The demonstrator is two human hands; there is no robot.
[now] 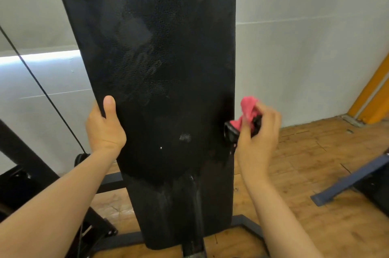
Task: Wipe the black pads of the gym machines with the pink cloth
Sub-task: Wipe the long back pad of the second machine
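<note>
A long black pad of a gym machine stands almost upright in front of me, with dull smears on its textured surface. My left hand grips the pad's left edge, thumb on the front face. My right hand holds the bunched pink cloth at the pad's right edge, wrapped around a small black knob that sticks out there. The fingers of both hands behind the pad and cloth are partly hidden.
The machine's dark steel frame runs along the wooden floor below the pad. A black cable slants down at the left. A blue-grey bar lies at the right. White wall behind, orange trim far right.
</note>
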